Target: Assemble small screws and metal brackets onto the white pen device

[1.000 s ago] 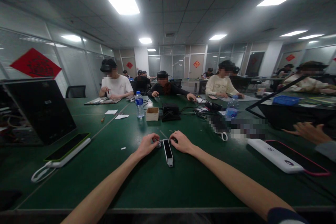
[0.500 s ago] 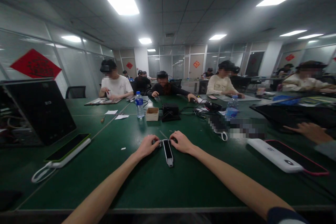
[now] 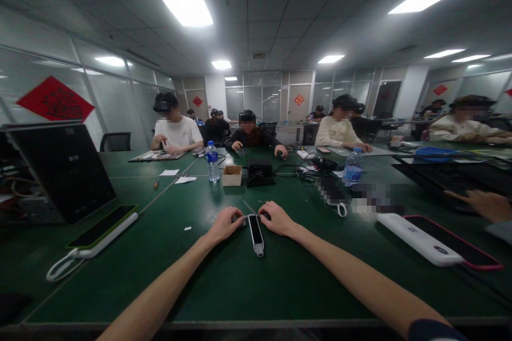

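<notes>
On the green table, my left hand (image 3: pixel 226 224) and my right hand (image 3: pixel 277 218) rest on either side of a slim white device with a long black face (image 3: pixel 256 235). The device lies flat, its narrow end towards me. My left fingers are curled closed over a small dark item at the device's upper left, largely hidden by them. Curled the same way, my right fingers close on another dark bit at its upper right. What each hand holds is too small and covered to name.
A small cardboard box (image 3: pixel 232 176), a black stand (image 3: pixel 259 172) and two water bottles (image 3: pixel 213 161) stand beyond my hands. Phones with white power banks (image 3: pixel 418 240) lie left and right. At left stands a black HP computer case (image 3: pixel 72 170). A co-worker's hand (image 3: pixel 480 203) is at right.
My hands and the white device stay nearly in place. Across the table, a co-worker's hand has drawn back to the left with a dark object. The view has tilted slightly.
</notes>
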The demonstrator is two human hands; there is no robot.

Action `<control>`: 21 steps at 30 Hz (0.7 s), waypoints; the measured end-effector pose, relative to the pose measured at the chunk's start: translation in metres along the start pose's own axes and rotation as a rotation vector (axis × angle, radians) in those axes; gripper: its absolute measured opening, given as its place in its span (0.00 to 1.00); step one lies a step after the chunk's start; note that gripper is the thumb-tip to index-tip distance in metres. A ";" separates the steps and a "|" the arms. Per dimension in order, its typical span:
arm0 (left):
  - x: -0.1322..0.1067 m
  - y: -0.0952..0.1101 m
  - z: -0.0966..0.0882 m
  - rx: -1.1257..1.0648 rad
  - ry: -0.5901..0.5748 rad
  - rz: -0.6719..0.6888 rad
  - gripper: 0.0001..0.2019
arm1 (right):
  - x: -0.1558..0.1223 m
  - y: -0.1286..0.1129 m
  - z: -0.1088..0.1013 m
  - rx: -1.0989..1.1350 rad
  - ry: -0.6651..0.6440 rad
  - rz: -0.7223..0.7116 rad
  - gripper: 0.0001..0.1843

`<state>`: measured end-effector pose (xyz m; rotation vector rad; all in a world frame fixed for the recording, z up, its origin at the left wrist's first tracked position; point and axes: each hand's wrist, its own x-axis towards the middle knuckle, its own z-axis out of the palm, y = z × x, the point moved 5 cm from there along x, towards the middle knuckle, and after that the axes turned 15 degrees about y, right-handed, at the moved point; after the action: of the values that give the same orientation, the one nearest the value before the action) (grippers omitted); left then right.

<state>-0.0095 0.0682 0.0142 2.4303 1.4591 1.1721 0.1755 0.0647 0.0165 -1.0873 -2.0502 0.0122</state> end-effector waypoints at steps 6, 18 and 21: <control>0.000 0.003 -0.004 -0.038 -0.002 -0.018 0.08 | 0.000 -0.001 -0.001 0.001 -0.009 0.018 0.07; -0.001 0.008 -0.008 -0.103 0.007 -0.060 0.08 | -0.001 -0.001 0.002 0.013 0.007 0.026 0.08; -0.001 0.008 -0.009 -0.095 0.008 -0.069 0.07 | -0.001 0.000 0.001 0.009 0.003 0.033 0.07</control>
<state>-0.0093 0.0605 0.0233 2.2972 1.4428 1.2085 0.1747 0.0644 0.0153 -1.1150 -2.0278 0.0369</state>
